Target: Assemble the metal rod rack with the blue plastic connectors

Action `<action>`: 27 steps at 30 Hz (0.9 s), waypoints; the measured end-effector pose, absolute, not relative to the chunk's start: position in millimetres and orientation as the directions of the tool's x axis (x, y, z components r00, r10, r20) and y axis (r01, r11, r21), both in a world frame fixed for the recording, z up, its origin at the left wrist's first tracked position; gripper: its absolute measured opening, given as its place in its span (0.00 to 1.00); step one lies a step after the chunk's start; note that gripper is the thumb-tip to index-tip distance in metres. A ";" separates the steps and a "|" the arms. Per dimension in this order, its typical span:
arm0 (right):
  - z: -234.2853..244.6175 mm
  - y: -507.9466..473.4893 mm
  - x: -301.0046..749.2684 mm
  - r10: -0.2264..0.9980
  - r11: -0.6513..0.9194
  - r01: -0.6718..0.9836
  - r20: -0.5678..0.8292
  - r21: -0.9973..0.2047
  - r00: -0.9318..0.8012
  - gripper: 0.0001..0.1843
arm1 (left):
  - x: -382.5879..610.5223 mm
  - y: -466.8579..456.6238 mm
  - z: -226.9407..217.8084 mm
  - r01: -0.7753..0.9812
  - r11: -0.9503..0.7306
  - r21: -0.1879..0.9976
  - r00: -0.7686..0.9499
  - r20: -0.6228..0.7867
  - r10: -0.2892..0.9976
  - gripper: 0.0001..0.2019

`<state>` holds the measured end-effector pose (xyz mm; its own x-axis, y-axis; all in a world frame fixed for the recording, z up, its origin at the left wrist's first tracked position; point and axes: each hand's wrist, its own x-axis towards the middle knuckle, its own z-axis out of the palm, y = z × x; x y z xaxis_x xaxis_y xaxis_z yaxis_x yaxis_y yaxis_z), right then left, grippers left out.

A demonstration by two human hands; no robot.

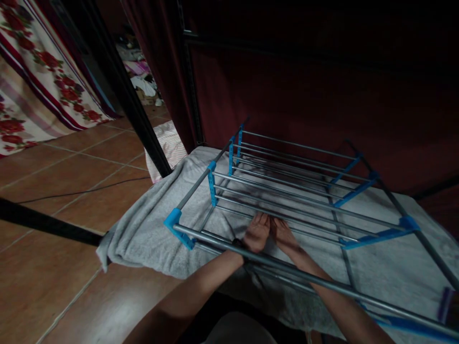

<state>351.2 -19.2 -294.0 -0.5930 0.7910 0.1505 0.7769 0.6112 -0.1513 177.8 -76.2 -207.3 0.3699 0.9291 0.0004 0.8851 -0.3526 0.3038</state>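
Observation:
A metal shoe rack (287, 188) with grey tubes and blue plastic joints lies over a grey blanket. My left hand (256, 235) reaches in beneath the front tube (304, 274), palm turned up and fingers stretched out. Close beside it, my right hand (285, 237) is also palm up with its fingers extended. Both sets of fingertips are at one of the low inner rods; whether they touch it I cannot tell. Neither hand appears to hold anything. A dark band (237, 242) is around my left wrist.
The grey blanket (150, 224) hangs over the left edge. Black metal posts (125, 91) stand on the left, with a dark red curtain (287, 95) behind. A dark cable (82, 192) crosses the tiled floor (53, 239). A floral cloth (53, 71) hangs at the upper left.

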 end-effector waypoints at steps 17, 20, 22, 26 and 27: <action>-300.7 -8.8 338.3 0.849 0.521 0.794 0.094 -0.313 -0.519 0.18 | -108.6 -180.3 -222.1 0.436 0.054 0.898 -0.486 0.185 0.854 0.18; -299.6 -8.5 338.1 0.860 0.502 0.808 0.083 -0.309 -0.503 0.20 | -98.8 -115.0 -246.7 0.393 -0.012 0.919 -0.355 0.164 0.920 0.19; -298.2 -7.8 337.7 0.861 0.498 0.810 0.068 -0.308 -0.504 0.20 | -84.0 -79.1 -257.9 0.403 -0.064 0.913 -0.231 0.169 0.958 0.20; -296.2 -6.5 337.5 0.860 0.497 0.811 0.049 -0.309 -0.508 0.21 | -59.6 -39.0 -263.2 0.519 -0.134 0.844 0.007 0.152 0.988 0.15; -295.8 -6.4 337.6 0.863 0.491 0.815 0.042 -0.307 -0.504 0.21 | -56.6 -34.6 -262.7 0.554 -0.137 0.821 0.030 0.144 0.989 0.13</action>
<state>337.6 -6.4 -295.8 -0.5038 0.8628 0.0417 0.8152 0.4909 -0.3074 -56.6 -34.6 -262.7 0.0301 0.9891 0.1442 0.5537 -0.1367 0.8214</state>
